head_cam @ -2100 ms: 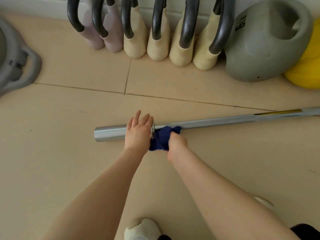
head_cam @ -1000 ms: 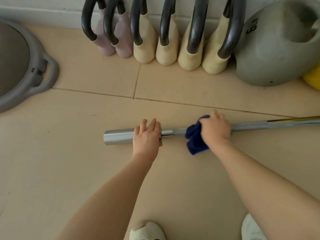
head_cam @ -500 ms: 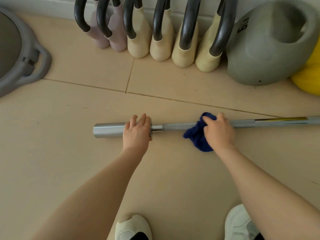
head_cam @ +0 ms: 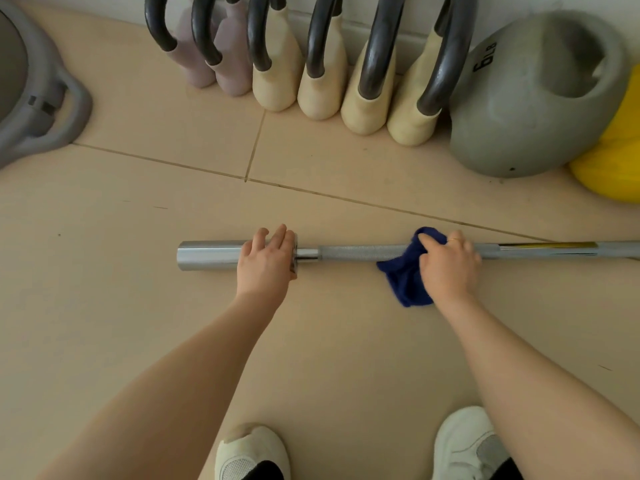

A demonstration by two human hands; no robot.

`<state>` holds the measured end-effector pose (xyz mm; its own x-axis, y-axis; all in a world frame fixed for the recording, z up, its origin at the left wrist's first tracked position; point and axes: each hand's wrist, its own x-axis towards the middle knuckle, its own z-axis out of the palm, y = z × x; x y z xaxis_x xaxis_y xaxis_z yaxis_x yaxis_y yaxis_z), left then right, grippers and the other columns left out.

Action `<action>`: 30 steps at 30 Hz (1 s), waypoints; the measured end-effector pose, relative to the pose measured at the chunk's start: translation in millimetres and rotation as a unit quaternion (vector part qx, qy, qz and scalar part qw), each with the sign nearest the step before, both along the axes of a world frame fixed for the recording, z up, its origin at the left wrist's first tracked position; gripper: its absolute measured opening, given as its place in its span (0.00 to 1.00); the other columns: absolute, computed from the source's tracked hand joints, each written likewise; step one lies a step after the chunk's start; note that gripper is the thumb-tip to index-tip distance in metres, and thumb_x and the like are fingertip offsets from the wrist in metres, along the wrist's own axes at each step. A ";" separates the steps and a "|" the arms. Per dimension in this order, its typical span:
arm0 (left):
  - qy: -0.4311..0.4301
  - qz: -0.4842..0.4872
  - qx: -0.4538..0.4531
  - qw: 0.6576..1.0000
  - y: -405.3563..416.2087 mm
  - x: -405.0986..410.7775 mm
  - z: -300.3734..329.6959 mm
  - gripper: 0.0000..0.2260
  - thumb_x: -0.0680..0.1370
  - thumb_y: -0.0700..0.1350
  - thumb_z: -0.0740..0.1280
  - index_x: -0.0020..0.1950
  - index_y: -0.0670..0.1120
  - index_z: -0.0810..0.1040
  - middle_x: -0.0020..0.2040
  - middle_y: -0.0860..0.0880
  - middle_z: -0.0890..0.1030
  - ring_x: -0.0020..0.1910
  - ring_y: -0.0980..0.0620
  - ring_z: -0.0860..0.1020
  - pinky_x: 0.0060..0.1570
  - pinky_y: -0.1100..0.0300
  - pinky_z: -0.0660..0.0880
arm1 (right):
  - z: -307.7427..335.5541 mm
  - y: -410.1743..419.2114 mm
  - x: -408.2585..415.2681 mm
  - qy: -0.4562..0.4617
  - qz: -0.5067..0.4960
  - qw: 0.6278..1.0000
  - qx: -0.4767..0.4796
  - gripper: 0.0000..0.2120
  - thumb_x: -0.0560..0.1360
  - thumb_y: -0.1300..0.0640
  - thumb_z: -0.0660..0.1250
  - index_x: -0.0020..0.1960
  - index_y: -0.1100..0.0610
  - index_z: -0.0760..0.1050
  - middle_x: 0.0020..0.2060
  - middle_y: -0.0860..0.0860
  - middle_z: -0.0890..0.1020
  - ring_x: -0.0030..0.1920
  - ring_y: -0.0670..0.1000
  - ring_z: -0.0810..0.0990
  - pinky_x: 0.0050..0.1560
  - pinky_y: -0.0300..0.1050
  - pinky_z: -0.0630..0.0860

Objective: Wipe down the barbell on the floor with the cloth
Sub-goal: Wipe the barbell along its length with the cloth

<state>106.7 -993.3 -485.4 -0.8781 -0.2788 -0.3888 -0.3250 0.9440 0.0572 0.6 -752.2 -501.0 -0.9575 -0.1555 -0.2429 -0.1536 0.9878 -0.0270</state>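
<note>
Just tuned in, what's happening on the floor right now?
A person is wiping a barbell that lies on the tiled floor. The left hand rests on the chrome sleeve by the collar, steadying it. The right hand presses a dark blue cloth around the knurled shaft. Kettlebells line the wall behind.

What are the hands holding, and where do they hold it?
The right hand grips the blue cloth around the barbell shaft. The left hand rests flat on the sleeve by the collar, holding nothing.
</note>
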 end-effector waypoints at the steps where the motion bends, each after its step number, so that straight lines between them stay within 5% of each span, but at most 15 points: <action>1: -0.002 0.000 -0.001 1.000 0.3 -0.2 0.3 0.29 0.75 0.48 0.68 0.73 0.47 0.60 0.76 0.52 0.59 0.72 0.44 0.58 0.66 0.53 0.60 | -2.6 -1.4 0.0 -0.004 -0.031 1.000 0.004 0.17 0.77 0.58 0.57 0.64 0.52 0.73 0.55 0.60 0.73 0.56 0.62 0.70 0.55 0.54 0.68; 4: -0.009 -0.001 -0.005 1.000 2.5 0.4 1.5 0.30 0.75 0.49 0.68 0.73 0.48 0.59 0.76 0.53 0.58 0.72 0.45 0.58 0.66 0.54 0.60 | -4.5 -36.0 15.8 -0.058 -0.093 0.991 -0.075 0.15 0.77 0.54 0.55 0.60 0.55 0.74 0.54 0.59 0.72 0.54 0.61 0.71 0.51 0.51 0.68; 9: -0.021 0.012 0.031 0.999 -4.0 -3.5 4.0 0.29 0.74 0.49 0.70 0.71 0.49 0.61 0.75 0.54 0.60 0.73 0.46 0.56 0.67 0.53 0.59 | 6.5 -88.6 43.6 -0.098 0.029 0.976 -0.191 0.14 0.76 0.59 0.59 0.60 0.54 0.74 0.55 0.58 0.73 0.55 0.60 0.73 0.54 0.51 0.72; 14: -0.019 0.023 0.063 0.998 -18.2 3.4 5.5 0.36 0.74 0.55 0.68 0.76 0.50 0.53 0.77 0.55 0.52 0.75 0.47 0.50 0.72 0.51 0.54 | 30.3 -114.9 64.8 -0.074 0.134 0.909 -0.388 0.21 0.69 0.60 0.52 0.54 0.55 0.80 0.46 0.57 0.77 0.47 0.59 0.74 0.48 0.49 0.73; 18: 0.005 0.022 0.062 0.998 -38.2 15.8 3.2 0.27 0.74 0.54 0.67 0.72 0.50 0.65 0.75 0.54 0.61 0.74 0.46 0.55 0.70 0.51 0.55 | 22.8 -136.6 79.2 0.003 0.268 0.913 -0.307 0.21 0.68 0.59 0.54 0.50 0.52 0.82 0.40 0.57 0.80 0.37 0.60 0.77 0.36 0.49 0.77; 20: 0.046 0.012 0.052 0.998 -40.2 19.1 0.4 0.22 0.72 0.50 0.71 0.65 0.49 0.74 0.69 0.53 0.72 0.71 0.43 0.63 0.66 0.50 0.62 | 12.5 -143.8 71.6 0.000 0.243 0.933 -0.265 0.20 0.71 0.59 0.54 0.54 0.52 0.81 0.45 0.58 0.79 0.41 0.61 0.77 0.40 0.49 0.77; 22: 0.096 -0.012 0.016 0.995 -39.2 19.2 -5.6 0.17 0.62 0.44 0.79 0.48 0.47 0.81 0.53 0.52 0.83 0.58 0.41 0.77 0.51 0.50 0.74 | 0.0 -148.4 55.0 -0.080 0.156 0.960 -0.218 0.20 0.75 0.61 0.54 0.62 0.50 0.76 0.53 0.57 0.74 0.52 0.61 0.72 0.50 0.51 0.72; 25: 0.123 -0.013 0.005 0.992 -38.5 17.5 -11.1 0.17 0.53 0.41 0.81 0.35 0.47 0.79 0.38 0.53 0.83 0.43 0.42 0.81 0.37 0.55 0.75 | -4.4 -158.9 27.8 -0.199 0.020 0.960 -0.194 0.20 0.77 0.61 0.53 0.64 0.48 0.72 0.58 0.55 0.70 0.59 0.59 0.70 0.55 0.50 0.70; 30: 0.146 -0.033 0.024 0.988 -42.6 20.5 -15.3 0.17 0.53 0.43 0.81 0.36 0.46 0.78 0.38 0.53 0.82 0.41 0.44 0.80 0.36 0.57 0.75 | 14.9 -156.3 45.4 -0.239 0.151 0.921 -0.268 0.12 0.74 0.57 0.58 0.53 0.48 0.76 0.53 0.51 0.73 0.54 0.55 0.73 0.46 0.39 0.70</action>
<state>127.1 -1035.9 -500.7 -0.9706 -0.2038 -0.1282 -0.2252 0.9566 0.1847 46.0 -908.5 -486.1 -0.6548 -0.6169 -0.4367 -0.2626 0.7275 -0.6339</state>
